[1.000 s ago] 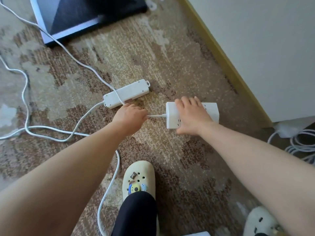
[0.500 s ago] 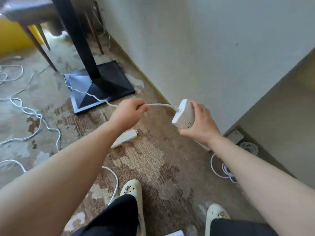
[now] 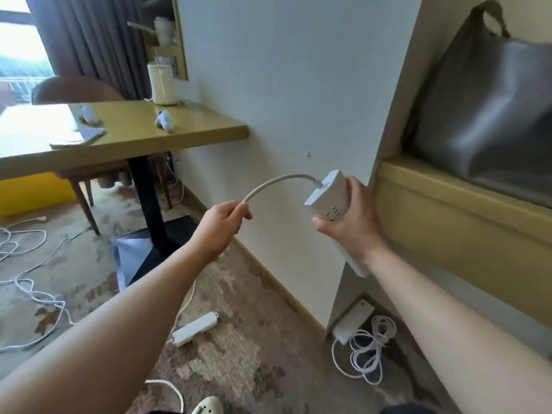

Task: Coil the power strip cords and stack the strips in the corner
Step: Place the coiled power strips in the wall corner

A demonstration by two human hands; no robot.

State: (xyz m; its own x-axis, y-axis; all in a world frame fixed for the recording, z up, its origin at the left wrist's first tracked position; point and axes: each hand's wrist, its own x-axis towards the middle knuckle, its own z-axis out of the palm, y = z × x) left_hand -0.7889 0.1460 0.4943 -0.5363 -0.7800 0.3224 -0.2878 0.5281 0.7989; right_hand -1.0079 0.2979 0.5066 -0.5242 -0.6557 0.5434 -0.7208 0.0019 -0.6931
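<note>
Holding a white power strip (image 3: 328,195) up in front of the pale wall (image 3: 283,85), the person is gripping its body with the right hand (image 3: 349,222), fingers wrapped round the far side and the thumb underneath, so that the strip is tilting with its cord end upward. The cord (image 3: 277,183) is arching out of that end and running down to the left hand (image 3: 221,225), which is closed in a fist round it. Both arms are reaching forward above the patterned carpet (image 3: 233,363).

Below the hands, a second power strip (image 3: 195,328) is lying flat on the carpet, near the skirting at the foot of the wall. Farther right, in the corner where the wall is meeting a lower panel, a third power strip (image 3: 354,321) is leaning against the wall base with its coiled cord (image 3: 370,351) bunched just beside it on the floor. Loose white cords (image 3: 33,294) are trailing over the carpet on the left, well apart from the hands.

A wooden table (image 3: 125,138) is jutting from the wall at the left, its edge ending short of the held strip, standing on a black post with a dark base plate (image 3: 155,258). A white cylindrical container (image 3: 161,83) is sitting on the table by the wall; its contents cannot be seen. On the right, a grey bag (image 3: 484,109) is resting in a recessed shelf (image 3: 448,201), its contents hidden. The toe of a cream shoe (image 3: 207,406) is showing at the bottom edge.
</note>
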